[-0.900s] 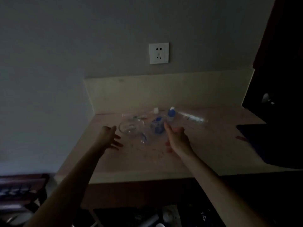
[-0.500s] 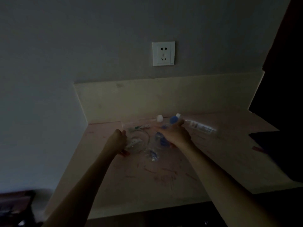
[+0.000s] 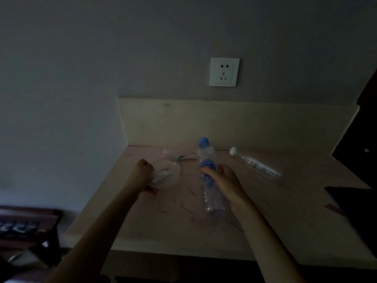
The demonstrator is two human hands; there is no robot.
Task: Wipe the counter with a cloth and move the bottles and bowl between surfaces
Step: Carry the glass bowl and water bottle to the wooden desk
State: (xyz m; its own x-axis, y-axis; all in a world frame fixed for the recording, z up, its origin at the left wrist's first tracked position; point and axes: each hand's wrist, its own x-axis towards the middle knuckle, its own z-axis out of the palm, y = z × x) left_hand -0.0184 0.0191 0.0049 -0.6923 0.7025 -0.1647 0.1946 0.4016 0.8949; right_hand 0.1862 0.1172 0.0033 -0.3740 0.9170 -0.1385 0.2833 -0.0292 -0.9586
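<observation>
- Right hand (image 3: 226,184) is wrapped around the middle of a clear plastic bottle with a blue cap and blue label (image 3: 208,170), holding it tight. The bottle points up and away, its bottom end low over the counter; I cannot tell if it touches.
- Left hand (image 3: 142,176) is closed on the near left rim of a round clear glass bowl (image 3: 169,174). A small white thing lies by the fingers in the bowl, too blurry to name.
- Big pale pink counter top (image 3: 285,217) holds all these things. It has red scribble marks near the middle.
- Pale cream back panel (image 3: 244,123) stands up behind the counter, against the grey wall.
- White square wall socket (image 3: 224,71) sits on the wall above the panel.
- Second clear plastic bottle with a white cap (image 3: 255,165) lies on its side on the counter, to the right of the held bottle and apart from it.
- Third clear bottle with a green and white label (image 3: 179,156) lies flat behind the bowl, close to the panel. It is hard to see.
- Dark flat thing (image 3: 355,207) sits at the right edge of the counter.
</observation>
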